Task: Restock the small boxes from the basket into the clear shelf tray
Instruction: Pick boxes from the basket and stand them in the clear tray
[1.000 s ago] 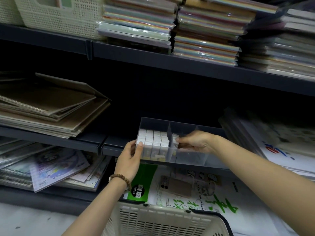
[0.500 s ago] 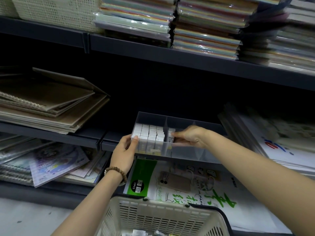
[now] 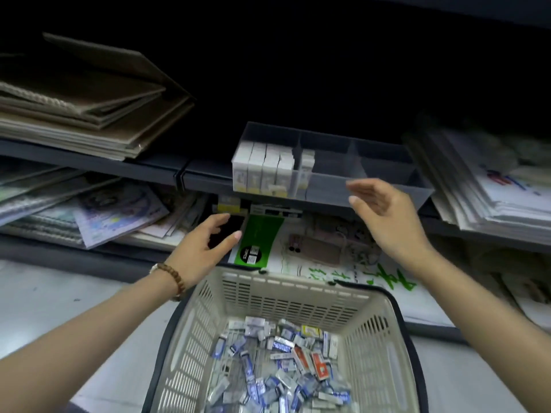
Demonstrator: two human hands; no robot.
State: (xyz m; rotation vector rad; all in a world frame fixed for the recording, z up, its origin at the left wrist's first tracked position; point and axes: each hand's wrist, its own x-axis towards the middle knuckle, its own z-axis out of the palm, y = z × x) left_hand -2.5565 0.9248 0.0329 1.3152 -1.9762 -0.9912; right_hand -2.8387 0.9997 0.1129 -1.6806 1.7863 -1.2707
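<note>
Nearest, one basket [image 3: 190,338] sits directly below the shelf, probably to keep each reach short; its loose small boxes [image 3: 280,362] lie heaped, too many and too blurred to count. Above it two hands hover, left hand [image 3: 205,248] and right hand [image 3: 384,216], fingers loosely spread, gripping nothing. Beyond, one clear tray [image 3: 372,186] has three compartments: shelved boxes [image 3: 262,165] stand upright, four rows packed left, one row starting the middle

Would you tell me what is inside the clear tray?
In the clear tray, white boxes pack the left section; a few stand in the middle. The right hand hides part of the rest.
</note>
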